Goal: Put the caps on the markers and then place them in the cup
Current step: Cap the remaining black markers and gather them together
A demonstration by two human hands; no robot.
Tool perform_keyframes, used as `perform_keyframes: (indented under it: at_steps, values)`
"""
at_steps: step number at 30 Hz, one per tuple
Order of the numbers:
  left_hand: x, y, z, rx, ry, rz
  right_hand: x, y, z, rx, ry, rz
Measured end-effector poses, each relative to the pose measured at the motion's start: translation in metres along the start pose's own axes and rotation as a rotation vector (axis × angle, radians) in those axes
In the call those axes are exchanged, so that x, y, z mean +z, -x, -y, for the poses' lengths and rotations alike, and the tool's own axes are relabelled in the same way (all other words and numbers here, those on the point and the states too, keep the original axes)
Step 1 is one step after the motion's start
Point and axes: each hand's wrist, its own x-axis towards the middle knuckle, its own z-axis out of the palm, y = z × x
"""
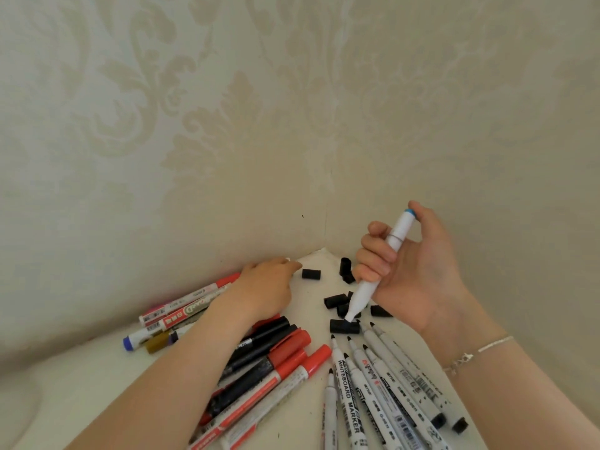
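Note:
My right hand grips a white marker with a blue end, tip pointing down at a black cap lying on the white table. My left hand reaches toward the wall corner, fingers curled near a small white object; what it holds is hidden. Loose black caps lie scattered in the corner. Several uncapped white whiteboard markers lie at the lower right. No cup is in view.
A pile of capped red and black markers lies under my left forearm. More markers, red, blue and gold ended, rest along the left wall. Patterned wallpaper walls meet in a corner just behind the caps.

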Motion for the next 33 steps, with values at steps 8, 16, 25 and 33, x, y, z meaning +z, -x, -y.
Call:
perform_keyframes:
  at_steps: [8, 16, 25, 33]
  values:
    - [0.004, 0.002, -0.001, -0.038, -0.020, -0.092, 0.005, 0.002, 0.001, -0.022, -0.062, 0.035]
    - [-0.020, 0.009, -0.020, 0.024, 0.356, -0.307, 0.005, 0.003, 0.007, -0.186, -0.165, -0.043]
    - [-0.060, 0.034, -0.028, 0.152, 0.894, 0.276, 0.003, 0.006, 0.018, -0.426, -0.278, -0.127]
    - [-0.065, 0.037, -0.031, 0.179, 0.957, 0.317, 0.006, 0.006, 0.011, -0.402, -0.200, -0.081]
